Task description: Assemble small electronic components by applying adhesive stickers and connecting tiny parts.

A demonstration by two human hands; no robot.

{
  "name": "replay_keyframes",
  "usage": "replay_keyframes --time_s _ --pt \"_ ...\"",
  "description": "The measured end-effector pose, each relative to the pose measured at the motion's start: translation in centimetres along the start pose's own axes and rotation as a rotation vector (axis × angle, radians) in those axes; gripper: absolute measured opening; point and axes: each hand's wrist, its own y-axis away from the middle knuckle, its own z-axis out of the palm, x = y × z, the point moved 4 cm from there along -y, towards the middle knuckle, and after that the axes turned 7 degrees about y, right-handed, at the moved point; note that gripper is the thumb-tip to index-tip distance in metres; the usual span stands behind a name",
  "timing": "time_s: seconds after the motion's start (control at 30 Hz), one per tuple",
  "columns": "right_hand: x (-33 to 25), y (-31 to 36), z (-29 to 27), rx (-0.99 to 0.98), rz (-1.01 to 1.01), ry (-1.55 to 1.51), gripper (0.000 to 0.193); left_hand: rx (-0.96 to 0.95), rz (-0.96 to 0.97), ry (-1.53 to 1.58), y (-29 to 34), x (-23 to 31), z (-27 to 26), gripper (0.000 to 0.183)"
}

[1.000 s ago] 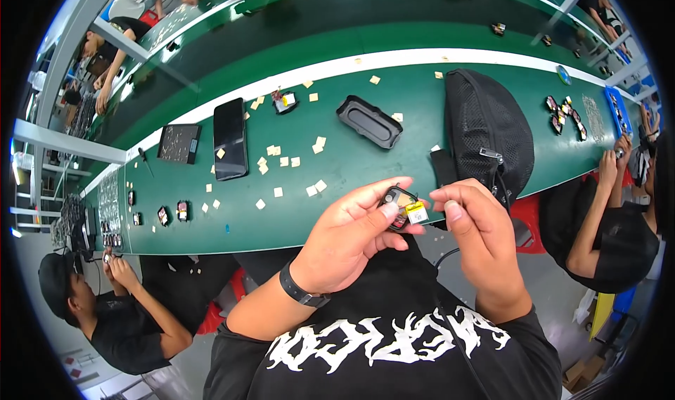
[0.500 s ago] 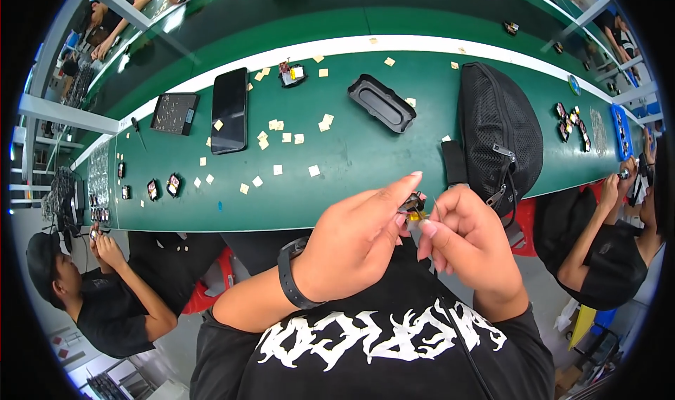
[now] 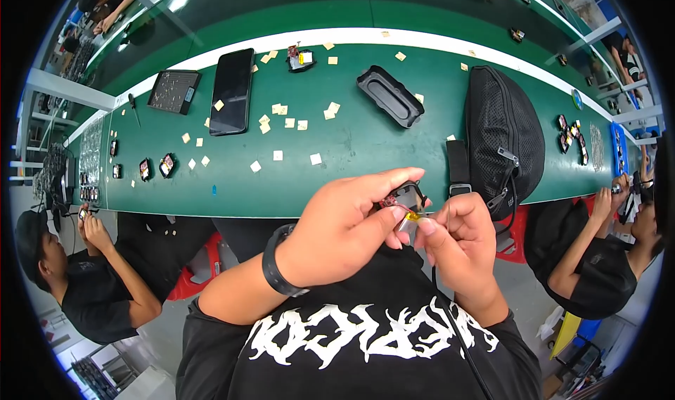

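Observation:
Just off the near edge of the green table, my left hand (image 3: 341, 221) is closed round a small black electronic housing (image 3: 410, 195). A red circuit board (image 3: 387, 201) shows at its side, beside my thumb. Below it a silver piece with yellow tape (image 3: 410, 219) sticks out under the left thumb. My right hand (image 3: 460, 242) meets it from the right, thumb and forefinger pinched together at the yellow tape. What that pinch holds is too small and covered to make out.
Beyond my hands lie a black tray (image 3: 391, 96), a phone (image 3: 231, 91), a parts box (image 3: 174, 91) and scattered pale squares (image 3: 278, 155). A black mesh bag (image 3: 505, 133) stands at right. Further open housings (image 3: 166, 165) lie leftward. Co-workers sit on both sides.
The housing has turned in my left hand, so more of its black inside and the red board show. A thin pointed thing by my right fingers no longer shows clearly. The view has shifted slightly.

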Motion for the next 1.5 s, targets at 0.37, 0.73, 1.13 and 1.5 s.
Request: replay_keyframes --time_s 0.37,0.73,1.13,1.5 --pt "-2.8 -1.6 -0.1 -0.043 -0.618 0.655 0.044 -0.017 -0.096 0.386 0.9 -0.9 -0.1 0.051" --pt "-1.9 -2.1 -0.9 -0.048 -0.366 0.466 0.02 0.036 -0.134 0.304 0.8 -0.6 0.0 0.042" --pt "-1.1 -1.7 -0.3 0.063 -0.285 0.418 0.014 0.04 -0.107 0.221 0.4 -1.8 0.3 0.042" --pt "-0.4 -1.4 -0.3 0.085 -0.183 0.355 0.01 0.084 -0.17 0.137 -0.1 -2.7 0.1 0.038"
